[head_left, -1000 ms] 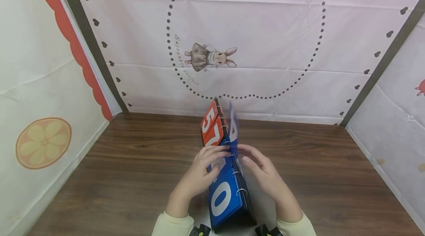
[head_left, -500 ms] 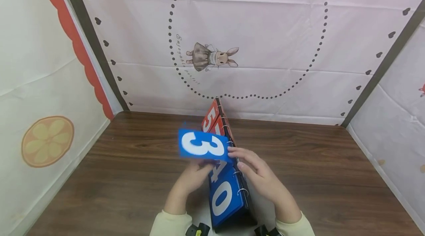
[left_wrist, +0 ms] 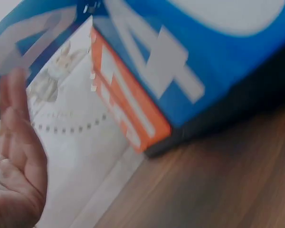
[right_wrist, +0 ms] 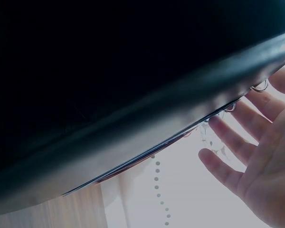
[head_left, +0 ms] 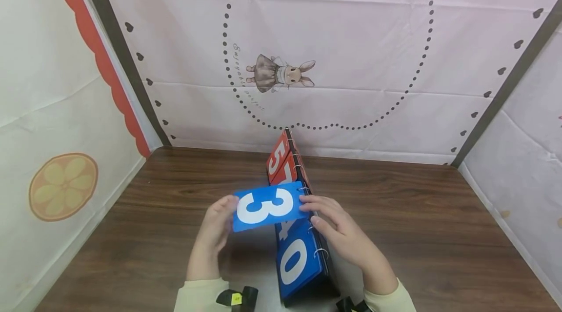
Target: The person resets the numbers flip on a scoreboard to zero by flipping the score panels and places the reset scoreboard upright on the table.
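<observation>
A blue card with a white 3 stands out sideways from the ring-bound flip scoreboard. At the card's outer left edge is my left hand, its fingertips touching the card. In the left wrist view the fingers of that hand look straight beside the blurred card. My right hand rests its extended fingertips on the card's ring end, along the board's top edge. The right wrist view shows this hand with spread fingers near the metal rings.
Red number cards form the far end of the scoreboard, and a blue 0 card is at the near end. The wooden table extends on both sides. A printed cloth hangs behind.
The 3 card came over from upright to the left side of the rings, then tilted down slightly. My left hand moved left, from over the board to the card's outer edge.
</observation>
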A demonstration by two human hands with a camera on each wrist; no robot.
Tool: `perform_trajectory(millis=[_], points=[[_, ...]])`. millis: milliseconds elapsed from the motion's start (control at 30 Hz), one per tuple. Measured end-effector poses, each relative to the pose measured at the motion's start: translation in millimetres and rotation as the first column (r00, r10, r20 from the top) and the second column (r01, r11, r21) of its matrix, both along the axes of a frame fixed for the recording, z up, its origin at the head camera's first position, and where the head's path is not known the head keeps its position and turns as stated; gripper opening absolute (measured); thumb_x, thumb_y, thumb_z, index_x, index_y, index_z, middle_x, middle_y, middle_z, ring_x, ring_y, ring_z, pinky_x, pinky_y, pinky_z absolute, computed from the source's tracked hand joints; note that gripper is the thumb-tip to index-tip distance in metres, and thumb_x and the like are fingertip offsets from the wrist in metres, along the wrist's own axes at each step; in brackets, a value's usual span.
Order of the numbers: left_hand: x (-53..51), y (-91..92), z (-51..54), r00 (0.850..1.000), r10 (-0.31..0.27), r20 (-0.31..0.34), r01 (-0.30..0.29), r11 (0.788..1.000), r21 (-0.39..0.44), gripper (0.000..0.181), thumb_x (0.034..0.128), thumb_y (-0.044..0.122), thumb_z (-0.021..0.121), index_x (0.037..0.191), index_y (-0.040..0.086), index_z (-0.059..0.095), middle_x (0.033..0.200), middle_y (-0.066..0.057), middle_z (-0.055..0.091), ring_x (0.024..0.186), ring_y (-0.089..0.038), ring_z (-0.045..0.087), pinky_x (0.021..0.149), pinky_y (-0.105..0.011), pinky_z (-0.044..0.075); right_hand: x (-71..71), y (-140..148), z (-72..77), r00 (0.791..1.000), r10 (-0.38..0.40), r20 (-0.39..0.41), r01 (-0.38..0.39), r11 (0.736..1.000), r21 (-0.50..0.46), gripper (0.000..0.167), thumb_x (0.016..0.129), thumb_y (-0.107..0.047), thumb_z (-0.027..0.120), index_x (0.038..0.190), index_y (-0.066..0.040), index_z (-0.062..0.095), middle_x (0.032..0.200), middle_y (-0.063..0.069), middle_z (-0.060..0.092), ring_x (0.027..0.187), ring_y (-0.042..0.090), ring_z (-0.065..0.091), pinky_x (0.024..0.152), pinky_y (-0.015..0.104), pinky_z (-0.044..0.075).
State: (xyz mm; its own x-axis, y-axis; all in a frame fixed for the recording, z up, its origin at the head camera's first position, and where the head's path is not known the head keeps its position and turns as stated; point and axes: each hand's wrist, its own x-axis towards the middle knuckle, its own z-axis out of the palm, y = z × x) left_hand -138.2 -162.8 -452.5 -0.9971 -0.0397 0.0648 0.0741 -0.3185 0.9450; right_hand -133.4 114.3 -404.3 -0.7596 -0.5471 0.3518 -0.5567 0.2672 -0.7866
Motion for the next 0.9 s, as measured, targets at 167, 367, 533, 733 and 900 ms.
perform_trajectory(millis=[167,367,533,733,900], points=[[-4.9,2.0,-7.7,0.975,0.096,0.201,-0.018,0.934,-0.356,0.036,0.0787,0.032,0.073,0.092,0.002,0.059,0.079,-0.009,0.068,0.069,-0.021,0.064,0.067,-0.029,0.052,-1.0,1.7,1.3,1.0,-0.009,0.011,0.009,1.0,-0.007,0.031,0.097,-0.02,0.046,0.126,-0.018,0.054,0.14,-0.005,0.042,0.13,0.022,0.033,0.095,0.058,0.035],[-8.3,15.2,-14.6,0.956,0.14,0.256,0.03,0.825,-0.565,0.055,0.0743,0.042,0.075,0.106,0.002,0.055,0.081,-0.01,0.065,0.064,-0.021,0.058,0.06,-0.03,0.052,-5.0,6.9,0.2,0.999,-0.036,0.021,0.037,0.998,-0.05,0.036,0.096,-0.01,0.046,0.132,-0.014,0.048,0.144,0.0,0.039,0.13,0.023,0.037,0.096,0.055,0.036],[-10.7,24.9,-20.7,0.96,0.095,0.263,0.095,0.774,-0.627,0.064,0.0763,0.042,0.072,0.117,-0.001,0.049,0.076,-0.008,0.063,0.06,-0.019,0.058,0.058,-0.03,0.053,-9.2,13.9,0.9,0.997,-0.071,0.009,0.072,0.997,-0.035,0.041,0.092,0.001,0.046,0.132,-0.01,0.048,0.14,0.005,0.044,0.128,0.025,0.04,0.094,0.055,0.038],[-15.0,32.1,-26.4,0.959,0.068,0.276,0.124,0.774,-0.621,0.065,0.0784,0.042,0.071,0.122,0.001,0.047,0.077,-0.006,0.063,0.062,-0.019,0.058,0.059,-0.03,0.053,-11.7,18.3,3.5,0.993,-0.114,0.039,0.113,0.993,0.038,0.048,0.088,0.006,0.048,0.133,-0.012,0.047,0.136,0.005,0.048,0.127,0.026,0.041,0.098,0.055,0.034],[-15.8,34.0,-29.0,0.961,0.052,0.27,0.129,0.783,-0.609,0.063,0.0784,0.04,0.071,0.125,0.005,0.047,0.083,-0.007,0.064,0.065,-0.02,0.059,0.061,-0.031,0.053,-13.3,20.2,2.7,0.988,-0.13,0.078,0.124,0.989,0.085,0.05,0.087,0.006,0.049,0.133,-0.014,0.047,0.135,0.005,0.049,0.126,0.027,0.042,0.098,0.054,0.034]])
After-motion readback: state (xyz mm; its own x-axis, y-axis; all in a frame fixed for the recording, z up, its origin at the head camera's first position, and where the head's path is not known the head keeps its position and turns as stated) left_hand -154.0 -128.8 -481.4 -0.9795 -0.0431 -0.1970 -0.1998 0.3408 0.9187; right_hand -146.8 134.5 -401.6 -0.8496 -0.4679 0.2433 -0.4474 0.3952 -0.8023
